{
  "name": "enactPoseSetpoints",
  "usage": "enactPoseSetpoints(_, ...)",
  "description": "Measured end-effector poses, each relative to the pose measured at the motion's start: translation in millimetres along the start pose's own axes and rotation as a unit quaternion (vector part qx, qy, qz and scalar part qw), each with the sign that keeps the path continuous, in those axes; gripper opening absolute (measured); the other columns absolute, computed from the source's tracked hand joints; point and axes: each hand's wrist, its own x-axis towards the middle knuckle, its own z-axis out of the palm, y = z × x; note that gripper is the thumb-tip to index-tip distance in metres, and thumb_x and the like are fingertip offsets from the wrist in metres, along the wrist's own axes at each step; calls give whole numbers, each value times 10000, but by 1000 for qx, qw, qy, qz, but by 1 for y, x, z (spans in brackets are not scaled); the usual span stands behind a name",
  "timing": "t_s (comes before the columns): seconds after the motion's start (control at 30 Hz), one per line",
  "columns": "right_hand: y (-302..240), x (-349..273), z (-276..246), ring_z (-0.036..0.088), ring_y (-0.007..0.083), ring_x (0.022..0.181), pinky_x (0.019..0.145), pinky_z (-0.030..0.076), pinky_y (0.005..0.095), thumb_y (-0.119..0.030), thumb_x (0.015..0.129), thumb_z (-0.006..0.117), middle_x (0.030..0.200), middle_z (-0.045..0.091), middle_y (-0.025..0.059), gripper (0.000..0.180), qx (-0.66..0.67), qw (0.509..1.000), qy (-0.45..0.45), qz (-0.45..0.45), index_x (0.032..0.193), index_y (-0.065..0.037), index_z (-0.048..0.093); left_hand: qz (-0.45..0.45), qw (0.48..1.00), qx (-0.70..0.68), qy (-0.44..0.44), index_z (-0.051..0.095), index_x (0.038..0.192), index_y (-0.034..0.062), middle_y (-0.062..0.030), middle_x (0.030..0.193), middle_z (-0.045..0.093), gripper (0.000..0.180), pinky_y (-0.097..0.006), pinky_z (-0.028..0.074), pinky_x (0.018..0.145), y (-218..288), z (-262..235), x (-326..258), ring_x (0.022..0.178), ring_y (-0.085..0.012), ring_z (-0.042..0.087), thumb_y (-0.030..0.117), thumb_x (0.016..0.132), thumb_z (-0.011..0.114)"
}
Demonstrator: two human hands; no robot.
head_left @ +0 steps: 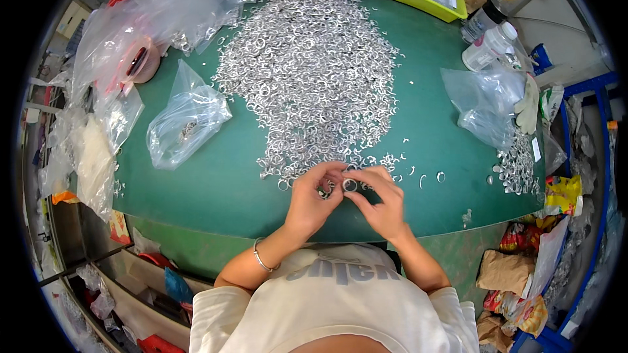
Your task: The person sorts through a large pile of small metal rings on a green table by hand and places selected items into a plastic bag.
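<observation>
Both hands meet above the near edge of the green table (209, 196), just at the near end of a broad pile of silvery metal pieces (314, 72). Right hand (383, 202): thumb and fingertips pinch one ring (350, 190). Left hand (316, 197): fingers curl inward close beside it, small metal bits showing among them; cannot tell whether these are gripped.

Progress, as judged: one ring is being handled, while the pile spreads far up the table, so most looks left to do. A smaller heap (517, 168) sits at the right edge and a clear bag (186, 127) on the left holds a little clump; whether either is finished work, cannot tell.

The ring: round, silver-coloured, thin-banded, open centre facing the camera. Surface detail too small to read. Many pile pieces look like curved, open bands; a few full circles show.
</observation>
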Motion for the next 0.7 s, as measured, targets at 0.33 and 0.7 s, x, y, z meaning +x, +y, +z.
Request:
enactPoseSetpoints(0.33,15,-10,-3,539,90,921,775,388,222,9,790,630,1052,639,68,442,389,895,21,218,1207,-12,484,51,994,93,16,542,1097,18,-74,850,580,404,-264,462,716,-5,-3,20,790,-159,584,-107,713,555)
enactPoseSetpoints(0.7,97,-94,-189,561,110,867,735,388,233,-41,786,635,1000,664,30,420,-200,873,393,207,1185,-22,507,169,888,428,-14,535,1142,51,-122,1330,391,390,-574,170,1034,-22,-1,30,1258,-363,314,114,775,652)
